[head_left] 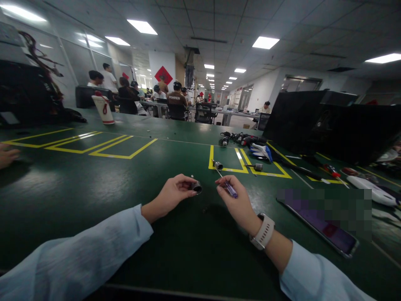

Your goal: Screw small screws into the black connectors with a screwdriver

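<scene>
Between the thumb and fingers of my left hand [175,193] is a small dark cylindrical metal part [196,187], its round open end facing right. My right hand [234,200] grips a screwdriver [232,190] by its purple translucent handle, the thin shaft pointing up and left. The screwdriver and the cylinder are apart. On the green table [181,242] below and between my hands lie tiny dark pieces [204,210], too small to name. Beyond my right hand, one metal cylinder [218,166] and a second metal cylinder with a shaft [258,167] rest at the yellow-taped rectangles.
A phone [319,225] lies right of my right wrist. Behind the taped areas are dark cylindrical parts with cables [238,139] and a blue-white glove [262,152]. A red-handled screwdriver [332,170] is farther right. A paper cup [103,109] stands back left; another person's hand [8,155] shows at the left edge.
</scene>
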`<state>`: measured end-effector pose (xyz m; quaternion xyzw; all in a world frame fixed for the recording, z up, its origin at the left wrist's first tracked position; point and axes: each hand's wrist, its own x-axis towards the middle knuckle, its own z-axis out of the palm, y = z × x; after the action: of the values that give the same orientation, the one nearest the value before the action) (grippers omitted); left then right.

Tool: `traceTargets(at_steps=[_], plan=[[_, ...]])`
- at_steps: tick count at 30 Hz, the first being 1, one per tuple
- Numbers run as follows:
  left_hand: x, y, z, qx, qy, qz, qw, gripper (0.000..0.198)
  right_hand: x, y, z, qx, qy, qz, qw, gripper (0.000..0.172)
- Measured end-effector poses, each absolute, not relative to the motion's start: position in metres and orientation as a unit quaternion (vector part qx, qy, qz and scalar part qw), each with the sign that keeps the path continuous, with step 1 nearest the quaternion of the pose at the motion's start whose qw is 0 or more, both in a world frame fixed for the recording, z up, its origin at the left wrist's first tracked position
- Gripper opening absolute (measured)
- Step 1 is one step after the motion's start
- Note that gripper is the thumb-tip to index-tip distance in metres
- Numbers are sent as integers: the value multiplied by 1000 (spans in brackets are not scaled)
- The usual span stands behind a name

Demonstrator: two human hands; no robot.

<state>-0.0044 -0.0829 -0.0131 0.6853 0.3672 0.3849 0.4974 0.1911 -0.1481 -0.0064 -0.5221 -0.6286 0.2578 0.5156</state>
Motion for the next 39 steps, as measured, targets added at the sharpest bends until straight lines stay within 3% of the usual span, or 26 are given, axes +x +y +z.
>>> traceTargets(at_steps=[5, 9, 16, 39], plan=[[-3, -84, -11, 591, 398, 427, 556, 34, 190, -150, -1, -531, -626, 272, 502, 15], [-2, -83, -10, 518, 397, 460, 602, 36, 191, -152, 3, -497, -612, 356, 501, 27], [1, -91, -5, 534, 380, 428, 623, 35, 194, -150, -2, -487, -550, 422, 531, 35], [3, -100, -2, 546, 364, 386, 648, 42, 189, -148, -4, -524, -589, 397, 471, 34]])
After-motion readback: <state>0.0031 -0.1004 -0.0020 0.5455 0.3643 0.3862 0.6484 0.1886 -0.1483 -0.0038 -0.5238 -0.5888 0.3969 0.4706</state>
